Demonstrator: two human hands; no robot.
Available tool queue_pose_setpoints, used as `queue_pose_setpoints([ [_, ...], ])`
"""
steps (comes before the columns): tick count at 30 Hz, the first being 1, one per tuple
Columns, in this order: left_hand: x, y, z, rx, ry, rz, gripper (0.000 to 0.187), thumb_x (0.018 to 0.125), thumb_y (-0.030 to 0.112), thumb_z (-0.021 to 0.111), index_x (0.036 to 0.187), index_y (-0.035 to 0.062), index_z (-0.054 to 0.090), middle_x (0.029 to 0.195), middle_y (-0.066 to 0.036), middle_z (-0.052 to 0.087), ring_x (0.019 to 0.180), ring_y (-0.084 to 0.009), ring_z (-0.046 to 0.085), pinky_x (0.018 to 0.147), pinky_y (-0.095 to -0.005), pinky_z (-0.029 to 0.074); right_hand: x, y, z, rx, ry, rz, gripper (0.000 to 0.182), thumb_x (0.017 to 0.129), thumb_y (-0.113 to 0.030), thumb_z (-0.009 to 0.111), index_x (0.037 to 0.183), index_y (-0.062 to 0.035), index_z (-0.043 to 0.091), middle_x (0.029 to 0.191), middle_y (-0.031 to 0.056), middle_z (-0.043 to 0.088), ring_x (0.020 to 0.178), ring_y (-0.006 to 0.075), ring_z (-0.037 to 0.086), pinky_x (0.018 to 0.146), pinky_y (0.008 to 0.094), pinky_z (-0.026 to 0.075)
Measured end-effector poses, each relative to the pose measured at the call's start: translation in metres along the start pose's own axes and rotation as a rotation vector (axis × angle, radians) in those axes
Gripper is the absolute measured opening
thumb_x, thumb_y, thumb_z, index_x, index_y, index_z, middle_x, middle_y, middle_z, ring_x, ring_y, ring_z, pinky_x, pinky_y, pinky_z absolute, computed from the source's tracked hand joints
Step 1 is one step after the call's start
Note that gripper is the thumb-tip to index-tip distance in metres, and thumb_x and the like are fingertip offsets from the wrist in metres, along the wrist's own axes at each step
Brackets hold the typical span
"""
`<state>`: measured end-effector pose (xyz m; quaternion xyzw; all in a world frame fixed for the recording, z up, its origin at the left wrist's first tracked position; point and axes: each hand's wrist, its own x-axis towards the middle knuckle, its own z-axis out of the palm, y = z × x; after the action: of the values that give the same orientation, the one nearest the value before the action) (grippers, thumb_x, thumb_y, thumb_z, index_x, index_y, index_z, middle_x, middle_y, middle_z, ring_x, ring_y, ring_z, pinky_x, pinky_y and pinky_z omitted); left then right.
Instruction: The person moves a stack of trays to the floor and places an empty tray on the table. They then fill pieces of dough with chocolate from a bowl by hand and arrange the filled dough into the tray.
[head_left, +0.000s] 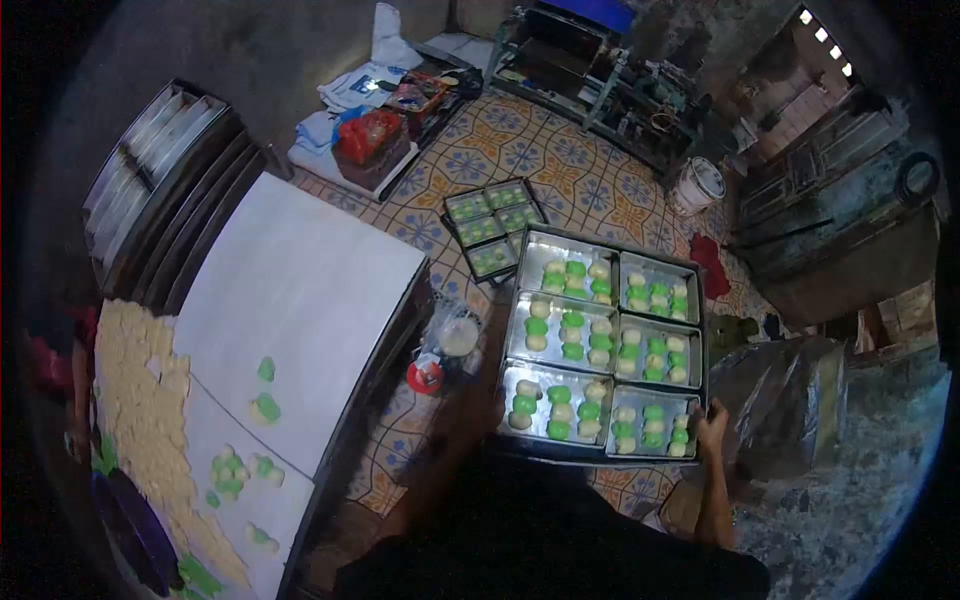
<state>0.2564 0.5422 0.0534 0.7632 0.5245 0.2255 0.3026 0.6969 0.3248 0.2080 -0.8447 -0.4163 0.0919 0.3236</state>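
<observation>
In front of my body I carry a dark baking tray [612, 462] that bears several metal loaf pans. Rows of green and cream dough balls [573, 320] lie in the pans. My right hand [711, 430] is closed on the tray's near right edge, its thumb up against the rim. At the left edge is my left hand [484, 412], in deep shadow; its arm leads to the tray, and its fingers are hard to make out. Beyond the held tray, another tray of pans [491, 258] with similar dough balls rests on the patterned floor.
A white-topped table [300, 260] on the left bears loose dough balls [229, 472] and a spread of pale dough [145, 430]. Stacked trays [165, 180] stand at its far end. Farther off are a metal machine [590, 85], a white bucket [697, 187] and a red-covered container [370, 140].
</observation>
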Motion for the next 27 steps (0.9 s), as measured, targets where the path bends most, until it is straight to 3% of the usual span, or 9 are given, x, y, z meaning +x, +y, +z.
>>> queue_pose_setpoints([
  [2,0.002,-0.011,0.06,-0.543,0.077,0.107,0.013,0.086,0.016,0.057,0.087,0.005,0.05,0.076,-0.009,0.053,0.069,-0.026,0.054,0.066,-0.0421,0.046,0.034,0.035,0.003,0.026,-0.02,0.033,0.015,0.081,-0.006,0.059,0.073,-0.0006,0.048,0.068,-0.0016,0.044,0.065,0.0086,0.04,0.056,0.0285,0.037],
  [4,0.033,0.028,0.055,-0.27,0.271,0.035,0.027,0.085,0.009,0.052,0.11,0.0005,0.057,0.085,-0.025,0.062,0.078,-0.0417,0.061,0.067,-0.0512,0.047,0.093,0.052,0.023,-0.102,-0.093,-0.008,0.011,0.08,-0.003,0.055,0.072,0.0,0.048,0.066,0.0003,0.045,0.064,0.0101,0.042,0.055,0.0293,0.037],
  [6,0.075,0.024,0.094,-0.103,-0.303,-0.388,0.021,0.083,0.009,0.055,0.102,0.0002,0.06,0.084,-0.024,0.062,0.078,-0.0398,0.061,0.065,-0.047,0.047,0.168,0.101,0.064,0.017,-0.174,0.018,0.012,0.08,-0.004,0.055,0.072,-0.0001,0.048,0.066,0.0023,0.045,0.064,0.0111,0.042,0.055,0.0298,0.037],
  [8,0.15,0.073,0.094,-0.487,0.145,-0.474,0.012,0.081,0.009,0.057,0.087,-0.0004,0.061,0.072,-0.02,0.059,0.067,-0.0325,0.059,0.059,-0.0423,0.045,0.259,0.119,0.119,-0.156,-0.208,-0.051,0.035,0.075,-0.027,0.066,0.092,0.004,0.06,0.065,0.0162,0.055,0.064,0.0209,0.054,0.06,0.0369,0.045],
  [13,0.219,-0.071,0.301,-0.794,0.297,-0.707,0.008,0.08,0.006,0.054,0.083,-0.0008,0.051,0.063,-0.009,0.052,0.056,-0.0179,0.046,0.052,-0.0336,0.038,0.462,0.16,0.318,-0.065,-0.447,-0.161,0.03,0.079,-0.015,0.062,0.101,0.0061,0.059,0.056,0.0135,0.052,0.045,0.0191,0.046,0.047,0.0333,0.039],
  [16,0.308,-0.09,0.356,-0.399,0.501,-0.557,0.005,0.083,0.003,0.051,0.082,-0.0016,0.052,0.064,-0.008,0.053,0.059,-0.0171,0.047,0.053,-0.0328,0.038,0.557,0.218,0.461,0.004,-0.531,-0.277,0.022,0.079,-0.013,0.063,0.095,0.0023,0.06,0.063,0.0201,0.054,0.056,0.0341,0.053,0.056,0.0403,0.043],
  [17,0.33,-0.105,0.381,-0.218,0.549,-0.449,0.005,0.084,0.003,0.051,0.082,-0.0019,0.052,0.065,-0.009,0.053,0.06,-0.0173,0.048,0.054,-0.0327,0.039,0.583,0.242,0.51,0.016,-0.451,-0.353,0.024,0.078,-0.012,0.065,0.07,-0.0011,0.046,0.054,0.0138,0.039,0.05,0.0214,0.039,0.047,0.0383,0.032],
  [21,0.378,-0.214,0.49,-0.279,0.596,-0.598,0.016,0.087,0.008,0.054,0.077,-0.0016,0.047,0.063,-0.009,0.047,0.059,-0.0168,0.042,0.053,-0.0331,0.037,0.667,0.279,0.655,-0.048,-0.52,-0.663,0.019,0.073,-0.005,0.063,0.075,-0.0005,0.044,0.056,0.0191,0.039,0.05,0.0262,0.04,0.051,0.039,0.037],
  [27,0.411,-0.248,0.602,-0.341,0.699,-0.738,0.02,0.09,0.015,0.056,0.081,-0.0015,0.049,0.064,-0.01,0.048,0.06,-0.0183,0.042,0.059,-0.0346,0.04,0.682,0.345,0.768,-0.195,-0.603,-0.349,0.019,0.078,-0.009,0.064,0.083,0.0032,0.05,0.061,0.0198,0.052,0.055,0.0288,0.053,0.055,0.0375,0.043],
])
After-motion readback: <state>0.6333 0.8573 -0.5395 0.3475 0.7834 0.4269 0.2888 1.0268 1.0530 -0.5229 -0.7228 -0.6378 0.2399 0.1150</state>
